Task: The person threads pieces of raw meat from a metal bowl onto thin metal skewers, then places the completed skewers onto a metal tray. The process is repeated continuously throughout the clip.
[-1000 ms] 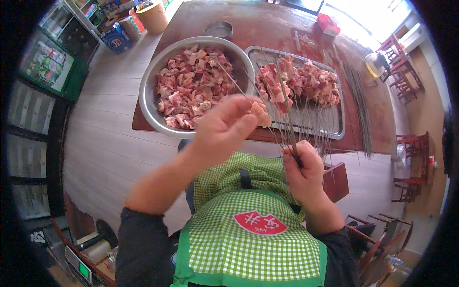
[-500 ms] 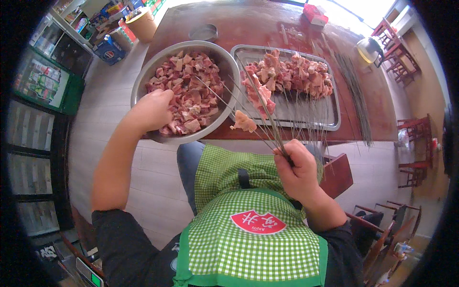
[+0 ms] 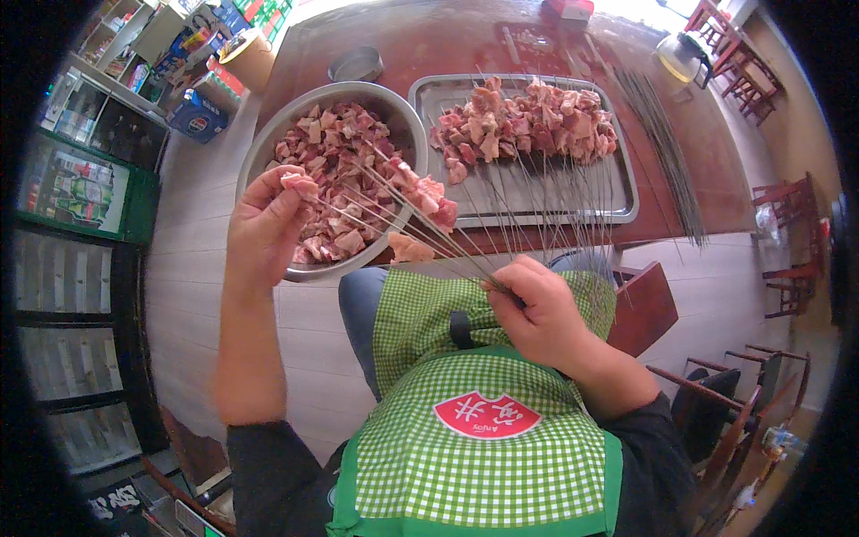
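Observation:
Between the thumb and fingers of my left hand (image 3: 268, 217) is a small piece of raw meat (image 3: 301, 184), held over the near left of a round metal bowl (image 3: 255, 152). Cut chunks of raw meat (image 3: 335, 134) fill much of that bowl. My right hand (image 3: 530, 304) is closed around a bundle of thin metal skewers (image 3: 465, 255) in front of the table edge. The skewers fan out to the left, and one tip reaches close to the held piece. Some carry meat: a pale piece (image 3: 410, 248) and a pinker cluster (image 3: 431, 199).
Right of the bowl, a metal tray (image 3: 626, 192) bears several loaded meat skewers (image 3: 537, 121). Loose bare skewers (image 3: 662, 148) lie farther right on the brown table (image 3: 465, 40). A small round metal dish (image 3: 355, 64), a red box (image 3: 571, 9) and a glass jug (image 3: 682, 58) stand beyond.
My left hand has risen out of the bowl's meat with a piece pinched in it. My right hand has swung the skewers leftward, their tips now over the bowl.

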{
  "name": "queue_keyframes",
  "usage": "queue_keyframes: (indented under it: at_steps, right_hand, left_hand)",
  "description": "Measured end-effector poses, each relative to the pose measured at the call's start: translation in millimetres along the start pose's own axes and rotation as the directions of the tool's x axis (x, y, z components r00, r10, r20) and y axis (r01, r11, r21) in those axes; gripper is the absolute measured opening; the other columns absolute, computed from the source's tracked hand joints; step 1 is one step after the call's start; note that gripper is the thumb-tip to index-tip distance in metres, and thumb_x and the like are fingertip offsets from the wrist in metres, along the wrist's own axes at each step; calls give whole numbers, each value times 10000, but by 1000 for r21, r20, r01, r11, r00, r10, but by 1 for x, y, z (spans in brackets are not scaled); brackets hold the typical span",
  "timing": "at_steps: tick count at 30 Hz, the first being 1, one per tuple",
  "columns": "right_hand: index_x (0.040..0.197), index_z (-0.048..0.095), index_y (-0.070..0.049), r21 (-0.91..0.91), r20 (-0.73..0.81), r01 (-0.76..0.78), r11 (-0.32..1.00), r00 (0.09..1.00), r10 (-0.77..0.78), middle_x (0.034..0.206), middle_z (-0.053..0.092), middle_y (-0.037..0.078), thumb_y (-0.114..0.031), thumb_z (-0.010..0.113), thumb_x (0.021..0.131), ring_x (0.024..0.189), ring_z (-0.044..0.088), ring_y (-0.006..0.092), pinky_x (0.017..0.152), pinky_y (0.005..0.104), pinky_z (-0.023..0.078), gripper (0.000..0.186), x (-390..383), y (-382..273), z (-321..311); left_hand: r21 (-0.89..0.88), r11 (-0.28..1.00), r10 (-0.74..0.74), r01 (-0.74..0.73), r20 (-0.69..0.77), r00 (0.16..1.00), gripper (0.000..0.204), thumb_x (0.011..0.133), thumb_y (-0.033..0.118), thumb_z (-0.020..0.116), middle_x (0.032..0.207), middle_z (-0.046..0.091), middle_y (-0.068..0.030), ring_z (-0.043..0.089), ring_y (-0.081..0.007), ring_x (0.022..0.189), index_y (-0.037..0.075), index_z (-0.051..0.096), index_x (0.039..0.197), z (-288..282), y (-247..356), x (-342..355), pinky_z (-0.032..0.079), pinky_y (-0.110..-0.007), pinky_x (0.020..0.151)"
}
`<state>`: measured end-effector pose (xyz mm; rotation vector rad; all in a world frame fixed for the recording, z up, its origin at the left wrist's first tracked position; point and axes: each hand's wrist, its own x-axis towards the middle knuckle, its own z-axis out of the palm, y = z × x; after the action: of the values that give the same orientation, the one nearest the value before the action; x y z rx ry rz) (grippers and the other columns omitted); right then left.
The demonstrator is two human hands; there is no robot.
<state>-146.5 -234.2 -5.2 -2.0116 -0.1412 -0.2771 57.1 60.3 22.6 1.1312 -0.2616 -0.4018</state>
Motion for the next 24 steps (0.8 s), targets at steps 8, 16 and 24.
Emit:
queue_keyframes:
  at_steps: [8, 16, 24]
  right_hand:
    - [909, 631, 4, -52, -28, -29, 998, 999, 28, 781, 566, 122, 21, 657, 844, 714, 567, 280, 631, 366, 449, 72, -2, 1, -1]
    - [934, 634, -5, -82, 0, -76, 994, 997, 76, 830, 579, 153, -9, 655, 857, 764, 597, 339, 669, 406, 486, 80, -3, 2, -4]
    - [924, 625, -2, -81, -10, -115, 990, 993, 115, 822, 569, 153, -17, 660, 861, 744, 586, 338, 650, 407, 475, 73, -7, 3, -3]
  left_hand:
    - [-101, 991, 90, -88, 12, 996, 202, 1024, 105, 587, 1201, 673, -162, 690, -263, 1068, 46, 600, 1217, 30, -21, -6, 598, -368, 889]
    - [-2, 976, 219, -219, 11, 976, 195, 1038, 129, 569, 1149, 694, -152, 705, -252, 1017, 43, 617, 1206, 41, -33, -11, 594, -358, 888]
    - [-134, 962, 240, -238, 1, 971, 190, 1045, 148, 558, 1125, 694, -134, 711, -254, 990, 37, 647, 1172, 59, -47, -17, 603, -357, 857]
